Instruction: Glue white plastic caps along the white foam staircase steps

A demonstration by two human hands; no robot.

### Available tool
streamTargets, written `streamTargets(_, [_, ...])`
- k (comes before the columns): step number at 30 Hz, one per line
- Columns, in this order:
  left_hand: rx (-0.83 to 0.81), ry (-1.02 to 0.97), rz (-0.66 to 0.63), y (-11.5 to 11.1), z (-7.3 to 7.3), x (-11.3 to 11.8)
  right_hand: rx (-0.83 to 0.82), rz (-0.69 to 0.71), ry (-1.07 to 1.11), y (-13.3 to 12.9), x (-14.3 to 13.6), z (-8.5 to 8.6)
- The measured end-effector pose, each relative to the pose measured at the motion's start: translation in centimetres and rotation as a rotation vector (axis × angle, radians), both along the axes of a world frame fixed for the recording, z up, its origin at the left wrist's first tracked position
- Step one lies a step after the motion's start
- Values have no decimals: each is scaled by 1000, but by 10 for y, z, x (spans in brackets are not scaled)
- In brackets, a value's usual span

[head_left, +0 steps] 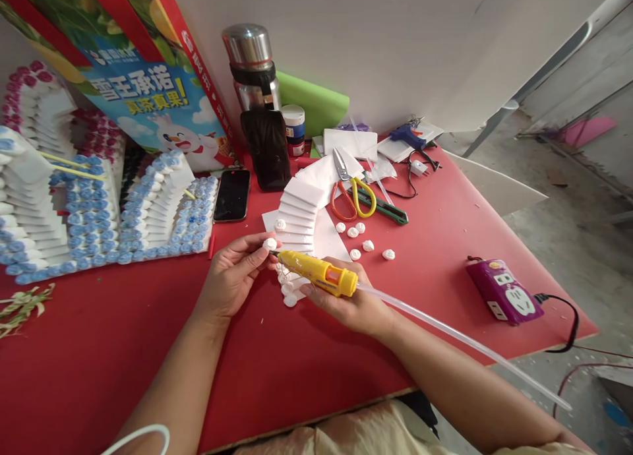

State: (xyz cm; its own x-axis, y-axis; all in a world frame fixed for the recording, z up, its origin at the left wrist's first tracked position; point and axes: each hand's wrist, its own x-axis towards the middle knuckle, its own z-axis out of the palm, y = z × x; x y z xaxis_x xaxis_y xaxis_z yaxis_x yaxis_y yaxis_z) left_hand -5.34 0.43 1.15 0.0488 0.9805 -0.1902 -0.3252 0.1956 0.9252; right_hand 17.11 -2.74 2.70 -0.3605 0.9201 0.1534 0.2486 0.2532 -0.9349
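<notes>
over the tabletop (pixel 277 382), the left hand (pixel 231 278) pinches a rosette (pixel 270 243) close by the nozzle (pixel 274 252) of the glue gun (pixel 304 268) clasped in the right hand (pixel 360 304), where a slip could burn the fingertips (pixel 257 258).

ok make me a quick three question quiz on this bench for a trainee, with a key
1. Name the tool held in the right hand.
2. True or false: the left hand holds a phone.
3. Fill in: the socket block on the red table is coloured ____.

Key:
1. A yellow glue gun.
2. False; it pinches a white rosette.
3. Purple.
</notes>
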Motion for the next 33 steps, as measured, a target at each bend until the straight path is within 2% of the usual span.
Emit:
streamTargets(5, [10,-2,-13,-1,0,0,37,-34,-8,1,-1,0])
streamTargets(11, [3,0,-30,-2,0,0,-9,-25,-32,0,0,-1])
streamTargets(22, [17,-11,-43,-3,2,0,39,-48,-61,0,2,-2])
streamTargets(33, [-3,-16,-64,-3,1,0,3,-56,-40,-2,3,-1])
